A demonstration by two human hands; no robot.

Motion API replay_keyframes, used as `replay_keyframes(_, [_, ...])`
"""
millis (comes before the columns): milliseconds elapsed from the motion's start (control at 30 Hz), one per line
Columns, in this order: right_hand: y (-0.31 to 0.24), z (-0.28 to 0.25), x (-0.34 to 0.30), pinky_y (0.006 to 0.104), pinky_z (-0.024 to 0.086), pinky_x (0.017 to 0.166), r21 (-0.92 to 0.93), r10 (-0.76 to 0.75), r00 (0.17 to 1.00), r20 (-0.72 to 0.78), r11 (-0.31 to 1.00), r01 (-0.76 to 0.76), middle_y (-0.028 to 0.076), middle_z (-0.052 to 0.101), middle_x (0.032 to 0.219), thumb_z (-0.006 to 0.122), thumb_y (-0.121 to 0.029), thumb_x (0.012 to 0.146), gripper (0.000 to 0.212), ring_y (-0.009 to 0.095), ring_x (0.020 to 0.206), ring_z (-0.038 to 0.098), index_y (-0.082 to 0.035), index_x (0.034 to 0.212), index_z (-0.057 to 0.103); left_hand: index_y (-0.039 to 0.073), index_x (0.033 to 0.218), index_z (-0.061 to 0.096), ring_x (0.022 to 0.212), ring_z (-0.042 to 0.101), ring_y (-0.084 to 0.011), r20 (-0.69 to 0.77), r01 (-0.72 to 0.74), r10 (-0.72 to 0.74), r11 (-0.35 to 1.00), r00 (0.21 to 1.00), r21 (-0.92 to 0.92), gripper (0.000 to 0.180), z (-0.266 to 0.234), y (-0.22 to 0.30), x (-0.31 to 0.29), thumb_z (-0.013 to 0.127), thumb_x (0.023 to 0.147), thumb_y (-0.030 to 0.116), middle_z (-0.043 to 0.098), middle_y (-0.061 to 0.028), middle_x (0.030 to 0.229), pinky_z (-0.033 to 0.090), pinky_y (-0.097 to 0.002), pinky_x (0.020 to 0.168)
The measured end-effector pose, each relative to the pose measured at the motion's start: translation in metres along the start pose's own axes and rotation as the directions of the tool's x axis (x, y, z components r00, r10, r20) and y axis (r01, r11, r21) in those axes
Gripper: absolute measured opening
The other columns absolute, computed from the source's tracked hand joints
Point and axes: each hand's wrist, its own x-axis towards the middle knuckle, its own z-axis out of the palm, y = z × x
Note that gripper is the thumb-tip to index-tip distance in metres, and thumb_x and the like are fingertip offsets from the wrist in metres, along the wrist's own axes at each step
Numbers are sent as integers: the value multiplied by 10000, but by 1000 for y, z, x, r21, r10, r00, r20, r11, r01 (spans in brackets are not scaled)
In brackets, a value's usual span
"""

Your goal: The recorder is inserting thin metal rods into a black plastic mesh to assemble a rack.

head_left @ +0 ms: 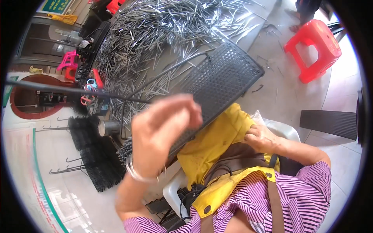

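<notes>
My left hand [155, 128], a bracelet at its wrist, is raised over the near edge of a black perforated tray [221, 77]. It is slightly blurred; its fingers curl together toward the right, and I cannot make out what is in them. A dark rod [77, 90] runs in from the left and disappears at this hand's back; whether it is gripped, I cannot tell. On the right, my right hand [259, 138] is closed with bent fingers beside the yellow apron [217, 141] over my lap. Whatever it may hold is hidden.
Loose thin metal rods [155, 35] cover the worktop beyond the tray. Bunches of black hooks [93, 151] stand at the left, near a metal cup [108, 128] and scissors [88, 100]. A red stool [314, 50] is at the far right; another person's feet [296, 28] show behind.
</notes>
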Motion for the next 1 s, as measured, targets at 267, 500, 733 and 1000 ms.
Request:
replay_keyframes(267, [-4, -27, 16, 334, 396, 490, 76, 49, 997, -61, 996, -44, 83, 456, 583, 619, -92, 630, 173, 245, 523, 460, -25, 647, 460, -76, 864, 609, 701, 614, -232, -198, 133, -2, 751, 980, 647, 353, -44, -65, 227, 618, 623, 182, 628, -195, 814, 477, -294, 667])
replay_keyframes(500, [-8, -47, 10, 301, 378, 435, 201, 167, 976, -141, 970, -137, 69, 457, 628, 658, -115, 629, 206, 203, 519, 446, -7, 714, 505, -76, 830, 614, 858, 585, -351, -348, 334, -24, 351, 937, 875, 537, -16, -94, 320, 612, 595, 407, 582, -273, 894, 453, -354, 749])
replay_keyframes(733, [-3, -47, 3, 338, 427, 473, 337, 288, 944, -159, 915, -222, 118, 532, 697, 658, -167, 656, 240, 247, 571, 520, 2, 744, 511, -150, 1245, 208, 1134, 425, -309, -436, 445, -145, 39, 888, 895, 1046, -9, -135, 385, 561, 585, 580, 419, -251, 1216, 281, -394, 943])
replay_keyframes(1000, [2, -53, 9, 304, 440, 480, 405, 377, 924, -66, 856, -321, 104, 562, 734, 684, -69, 639, 248, 226, 575, 535, 6, 817, 527, -149, 1247, 185, 1087, 464, -332, -407, 412, -103, 29, 908, 911, 1051, -13, -136, 391, 575, 576, 559, 508, -242, 1114, 314, -396, 922])
